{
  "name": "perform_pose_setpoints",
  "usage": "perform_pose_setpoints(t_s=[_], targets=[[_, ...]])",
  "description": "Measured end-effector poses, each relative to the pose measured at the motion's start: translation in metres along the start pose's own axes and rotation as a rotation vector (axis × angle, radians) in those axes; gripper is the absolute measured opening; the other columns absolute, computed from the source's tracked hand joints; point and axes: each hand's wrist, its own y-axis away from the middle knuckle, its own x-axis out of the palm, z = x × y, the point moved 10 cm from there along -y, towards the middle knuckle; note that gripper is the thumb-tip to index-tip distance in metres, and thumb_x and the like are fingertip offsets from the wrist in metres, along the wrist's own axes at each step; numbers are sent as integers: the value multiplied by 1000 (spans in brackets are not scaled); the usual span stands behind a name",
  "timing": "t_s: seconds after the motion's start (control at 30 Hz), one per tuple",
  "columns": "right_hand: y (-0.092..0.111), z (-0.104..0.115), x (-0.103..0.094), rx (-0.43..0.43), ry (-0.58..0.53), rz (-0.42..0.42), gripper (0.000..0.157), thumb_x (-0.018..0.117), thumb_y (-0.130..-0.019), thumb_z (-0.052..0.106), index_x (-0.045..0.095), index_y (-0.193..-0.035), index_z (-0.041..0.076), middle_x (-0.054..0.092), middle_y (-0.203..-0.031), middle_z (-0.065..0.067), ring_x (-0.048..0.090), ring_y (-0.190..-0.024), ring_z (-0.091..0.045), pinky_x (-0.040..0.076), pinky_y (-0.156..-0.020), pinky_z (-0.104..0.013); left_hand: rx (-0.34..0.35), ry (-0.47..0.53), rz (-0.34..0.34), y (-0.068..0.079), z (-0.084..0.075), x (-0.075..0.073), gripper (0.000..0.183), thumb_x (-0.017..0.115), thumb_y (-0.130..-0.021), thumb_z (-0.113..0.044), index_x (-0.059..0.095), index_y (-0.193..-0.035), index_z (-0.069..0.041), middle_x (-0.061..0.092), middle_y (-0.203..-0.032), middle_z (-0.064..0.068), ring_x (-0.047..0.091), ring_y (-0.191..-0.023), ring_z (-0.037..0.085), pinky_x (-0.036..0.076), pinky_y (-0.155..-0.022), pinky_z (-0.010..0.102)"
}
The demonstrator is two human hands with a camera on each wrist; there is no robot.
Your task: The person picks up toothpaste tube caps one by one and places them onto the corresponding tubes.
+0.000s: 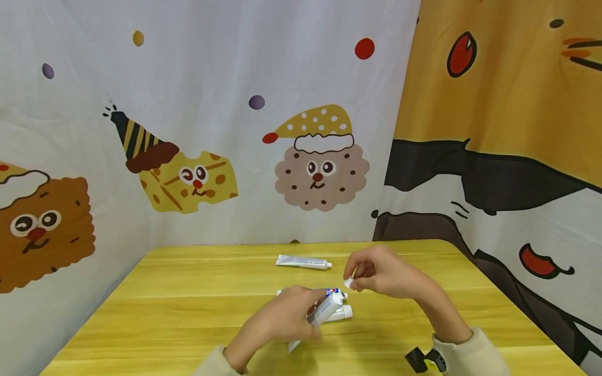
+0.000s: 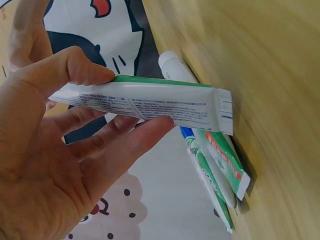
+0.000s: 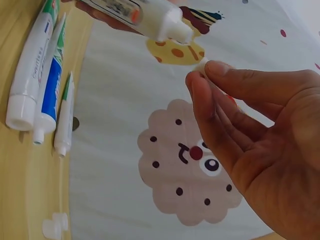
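Note:
My left hand (image 1: 288, 312) grips a white toothpaste tube (image 2: 155, 102) above the table, its bare nozzle (image 3: 184, 34) pointing toward the right hand. Between thumb and fingertips my right hand (image 1: 388, 274) pinches a small white cap (image 1: 348, 282), apart from that nozzle. Beneath the left hand lie two more tubes: a capped white toothpaste tube (image 3: 25, 85) and a blue-labelled toothpaste tube (image 3: 51, 92) with its nozzle uncovered. Farther back rests another toothpaste tube (image 1: 303, 262), also uncapped. The left hand partly hides the tubes under it in the head view.
Two loose white caps (image 3: 54, 226) sit on the wooden table (image 1: 188, 292), seen in the right wrist view. A printed curtain (image 1: 202, 78) hangs behind the table and along its right side. A dark strap device (image 1: 425, 360) is on the right wrist.

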Motion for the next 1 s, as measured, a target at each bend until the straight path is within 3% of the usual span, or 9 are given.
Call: perform_pose_setpoints(t_s=[0.23,0.5,0.73,1.0], targets=[[-5,6,12,-56,-38,43,16,74,-89,-1,74,-97,13,77,-89,-4,74,-78,-10,62,-76,-29,-8,12,-22,1,2,-8,33,83,-74,-22,60,-98,-25,61,-81,-13,54,-69,1,46,-61,20],[-6,11,10,-74,16,-14,16,76,-89,-1,74,-98,12,77,-89,-6,71,-74,-6,61,-77,-26,3,-3,-51,2,2,-17,28,82,-79,-24,60,-96,-26,62,-82,-14,54,-68,0,46,-59,19],[-4,12,4,-63,39,-42,12,77,-89,5,74,-97,13,75,-86,0,69,-73,-6,60,-69,-30,20,-24,-90,1,2,-22,24,78,-81,-24,59,-94,-26,62,-81,-15,51,-64,0,44,-56,19],[-5,10,1,-57,70,-62,4,77,-93,20,75,-93,16,72,-75,7,64,-63,-4,52,-55,-25,15,-48,-123,2,2,-26,24,78,-80,-25,60,-96,-27,69,-86,-13,54,-64,-1,44,-56,19]])
